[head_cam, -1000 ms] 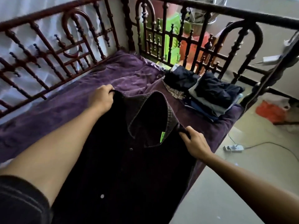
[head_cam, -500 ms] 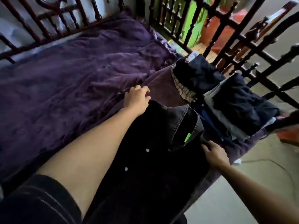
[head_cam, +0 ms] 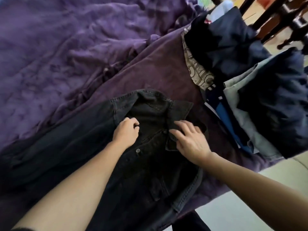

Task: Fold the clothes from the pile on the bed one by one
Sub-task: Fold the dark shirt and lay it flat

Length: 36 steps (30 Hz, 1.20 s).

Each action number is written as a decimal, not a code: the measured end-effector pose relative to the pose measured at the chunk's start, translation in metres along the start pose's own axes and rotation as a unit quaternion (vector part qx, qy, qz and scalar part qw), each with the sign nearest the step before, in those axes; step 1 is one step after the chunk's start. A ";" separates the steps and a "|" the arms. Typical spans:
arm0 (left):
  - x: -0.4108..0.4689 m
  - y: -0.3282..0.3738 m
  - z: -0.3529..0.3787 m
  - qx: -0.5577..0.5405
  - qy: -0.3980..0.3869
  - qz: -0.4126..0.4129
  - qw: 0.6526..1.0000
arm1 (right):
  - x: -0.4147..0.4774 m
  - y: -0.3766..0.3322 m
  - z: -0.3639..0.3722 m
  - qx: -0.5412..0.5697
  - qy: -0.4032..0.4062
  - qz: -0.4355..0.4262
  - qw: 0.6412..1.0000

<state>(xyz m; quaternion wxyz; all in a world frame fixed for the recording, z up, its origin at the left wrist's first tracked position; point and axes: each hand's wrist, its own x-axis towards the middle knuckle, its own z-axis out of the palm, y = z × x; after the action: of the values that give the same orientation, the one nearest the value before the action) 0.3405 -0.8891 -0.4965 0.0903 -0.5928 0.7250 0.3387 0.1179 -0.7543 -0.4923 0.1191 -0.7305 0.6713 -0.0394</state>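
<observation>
Black denim jacket [head_cam: 150, 172] laid front-up on purple bedcover [head_cam: 66, 47], just beside folded clothes [head_cam: 270, 110], collar flap pressed flat by spread right hand [head_cam: 191, 142], left hand [head_cam: 125, 134] curled at placket, pinch not discernible.

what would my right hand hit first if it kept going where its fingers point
Probably the collar of the black jacket: the right hand points across its flap toward the neck opening.

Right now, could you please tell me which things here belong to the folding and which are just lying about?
Job: black denim jacket, left hand, right hand, pile of clothes.
Lying about: purple bedspread, wooden bed rail.
</observation>
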 end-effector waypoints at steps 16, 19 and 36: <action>-0.116 -0.147 0.028 0.031 -0.016 -0.228 0.973 | 0.073 0.064 -0.009 -0.175 -0.172 0.041 0.969; -0.123 -0.156 0.016 -0.020 0.041 -0.243 0.969 | 0.111 0.007 -0.020 -0.100 -0.097 0.006 0.990; -0.091 -0.349 -0.062 -0.052 0.342 -0.330 0.878 | 0.267 -0.169 0.073 0.059 0.019 -0.045 0.997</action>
<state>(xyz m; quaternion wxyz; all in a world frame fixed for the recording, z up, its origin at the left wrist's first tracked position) 0.7044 -0.8770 -0.5349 -0.0881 -0.8807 0.4540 0.1023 0.3237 -0.9976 -0.5518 0.1468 -0.7512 0.6361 -0.0981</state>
